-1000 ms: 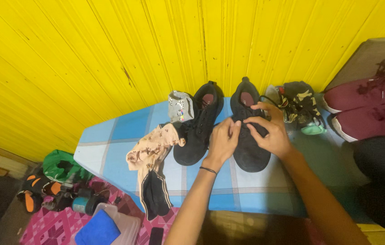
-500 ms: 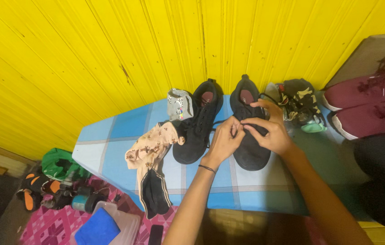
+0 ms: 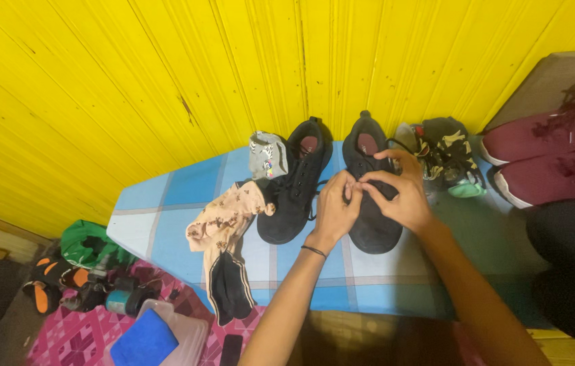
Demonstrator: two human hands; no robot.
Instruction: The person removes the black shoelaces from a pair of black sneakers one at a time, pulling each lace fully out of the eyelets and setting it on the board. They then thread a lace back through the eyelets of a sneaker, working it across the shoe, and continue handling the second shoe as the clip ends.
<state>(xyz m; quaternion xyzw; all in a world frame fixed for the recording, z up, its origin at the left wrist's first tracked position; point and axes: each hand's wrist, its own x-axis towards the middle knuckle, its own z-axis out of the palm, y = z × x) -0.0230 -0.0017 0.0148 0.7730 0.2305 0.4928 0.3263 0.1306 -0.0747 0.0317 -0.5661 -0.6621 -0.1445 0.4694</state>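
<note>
I am working on the right black shoe (image 3: 371, 203), which is lying flat on the blue checked counter (image 3: 165, 203) with its toe pointing toward me at 6 o'clock and its heel toward the yellow wall (image 3: 131, 74) at 12 o'clock, so the lacing is facing up where both hands can reach it. My left hand (image 3: 335, 210) is coming in from 7 o'clock, wrist bent and fingers curled, its grip pinched narrow on the black lace (image 3: 358, 181) over the tongue. My right hand (image 3: 402, 193) is arching over the shoe from 5 o'clock, thumb and forefinger closing narrowly on the same lace, the other fingers resting on the shoe's far side to be steadying it. The two grips are meeting fingertip to fingertip above the middle of the shoe. The left black shoe (image 3: 294, 183) is sitting just beside it at 9 o'clock, angled the same way, seemingly waiting as its pair. A grey patterned sock (image 3: 265, 156) is leaning against that shoe's heel, and a tan sock (image 3: 223, 220) is draping off the counter's near edge with a black sock (image 3: 230, 291) hanging below it. At 3 o'clock a camouflage shoe (image 3: 446, 152) is lying near the wall, and maroon shoes (image 3: 551, 156) are resting well apart further right.
</note>
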